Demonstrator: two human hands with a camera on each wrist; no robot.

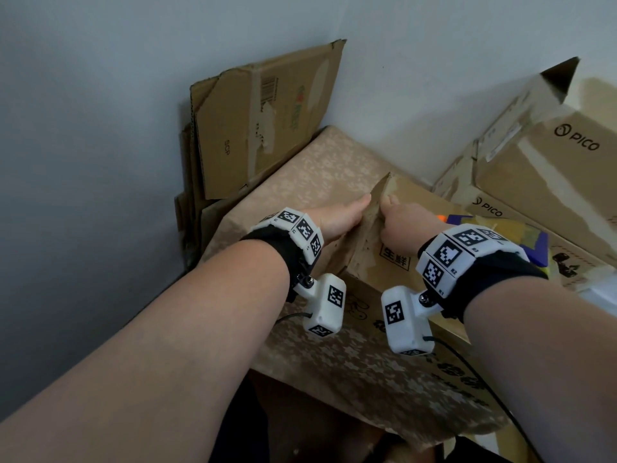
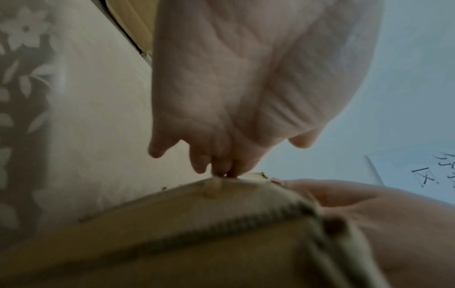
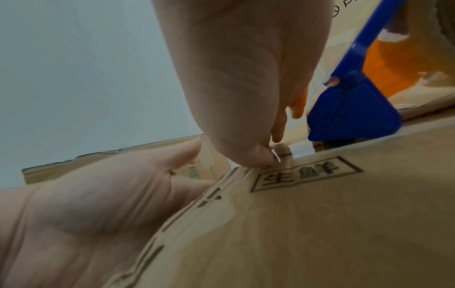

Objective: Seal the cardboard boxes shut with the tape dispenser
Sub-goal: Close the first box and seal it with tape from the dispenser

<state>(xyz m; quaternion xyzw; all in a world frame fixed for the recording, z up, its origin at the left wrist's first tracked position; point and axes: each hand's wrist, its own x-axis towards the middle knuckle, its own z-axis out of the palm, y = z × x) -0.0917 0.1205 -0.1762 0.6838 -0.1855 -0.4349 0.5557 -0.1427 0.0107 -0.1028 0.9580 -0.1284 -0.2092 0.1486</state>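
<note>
A brown cardboard box [image 1: 374, 262] stands in front of me with its two top flaps raised into a ridge. My left hand [image 1: 340, 217] lies flat with straight fingers against the patterned left flap [image 1: 317, 168]. In the left wrist view its fingertips [image 2: 219, 167] touch the flap's corrugated edge [image 2: 221, 224]. My right hand [image 1: 404, 218] presses on the right flap, beside the printed label [image 3: 305, 173]. The blue and orange tape dispenser [image 1: 537, 242] lies just behind my right hand, held by neither hand; it also shows in the right wrist view [image 3: 352, 115].
Flattened cardboard [image 1: 263, 118] leans on the grey wall at the back left. Stacked PICO boxes [image 1: 551, 168] crowd the right side, one with a flap standing up. The box fills the corner between them.
</note>
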